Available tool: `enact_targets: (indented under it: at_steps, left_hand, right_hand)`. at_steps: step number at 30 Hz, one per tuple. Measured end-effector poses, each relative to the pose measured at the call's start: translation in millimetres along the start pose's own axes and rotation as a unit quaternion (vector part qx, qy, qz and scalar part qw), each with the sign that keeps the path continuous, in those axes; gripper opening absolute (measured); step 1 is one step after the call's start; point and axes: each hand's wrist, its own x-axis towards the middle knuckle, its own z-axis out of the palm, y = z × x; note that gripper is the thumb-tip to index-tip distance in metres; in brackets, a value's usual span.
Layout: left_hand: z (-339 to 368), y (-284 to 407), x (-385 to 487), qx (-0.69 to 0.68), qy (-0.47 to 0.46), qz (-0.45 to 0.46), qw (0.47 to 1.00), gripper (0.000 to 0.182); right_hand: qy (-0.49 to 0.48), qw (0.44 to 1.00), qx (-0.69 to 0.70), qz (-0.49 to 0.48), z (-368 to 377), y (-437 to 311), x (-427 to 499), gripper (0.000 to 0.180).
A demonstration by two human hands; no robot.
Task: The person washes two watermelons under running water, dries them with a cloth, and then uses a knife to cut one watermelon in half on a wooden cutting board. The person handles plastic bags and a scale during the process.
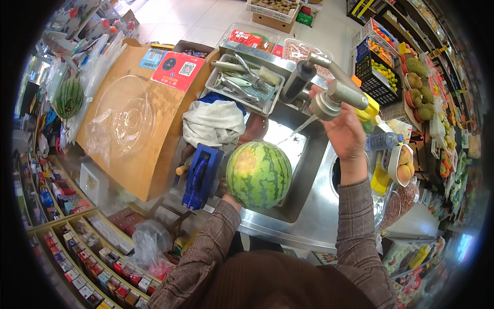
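A round green-striped watermelon (pixel 259 175) with a yellow patch is held up over the near left part of a stainless-steel sink (pixel 276 220). My left hand (pixel 232 201) supports it from below and the left; its fingers are hidden underneath. From the metal faucet (pixel 327 103), a thin stream of water (pixel 297 130) slants down toward the top of the melon. My right hand (pixel 344 129) is at the faucet, partly behind its spout head, with fingertips near the faucet's base. The spout covers part of those fingers, so their grip is unclear.
Beyond the sink, a white basket (pixel 244 83) holds knives and peelers. A white cloth (pixel 214 123) and blue case (pixel 202 177) lie left, beside a wooden counter (pixel 127 154). A plastic bottle (pixel 382 141) and a tray of round fruit (pixel 403 164) stand right.
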Motion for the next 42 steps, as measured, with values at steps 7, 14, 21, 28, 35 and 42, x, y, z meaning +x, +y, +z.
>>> enact_targets:
  at_steps: [7, 14, 21, 28, 35, 42]
  left_hand:
    - [-9.9, 5.0, 4.8, -0.014, 0.001, 0.014, 1.0, 0.068]
    - [-17.4, 4.6, 24.7, -0.03, -0.009, 0.014, 0.999, 0.066]
    - [-19.7, 8.5, 62.2, -0.03, -0.005, 0.011, 0.999, 0.061]
    - [-21.0, 8.0, 81.4, -0.03, -0.01, 0.028, 0.999, 0.053]
    - [-42.6, 5.0, 107.4, -0.033, -0.017, 0.007, 0.999, 0.063]
    - [-35.9, 8.7, 116.8, -0.051, 0.006, -0.009, 0.999, 0.064]
  right_hand:
    - [0.034, 0.983, -0.177, -0.027, 16.3, 13.7, -5.0, 0.046]
    - [0.063, 0.987, -0.131, 0.075, -4.6, 57.2, -28.9, 0.054]
    - [0.073, 0.841, -0.529, 0.09, -40.4, 110.0, -87.6, 0.067]
    - [-0.17, 0.748, -0.625, 0.148, -33.8, 143.0, -23.0, 0.055]
    - [-0.065, 0.813, -0.513, 0.269, -87.8, 147.2, 2.1, 0.042]
    - [-0.102, 0.708, -0.694, 0.087, -54.3, 159.8, 10.2, 0.042]
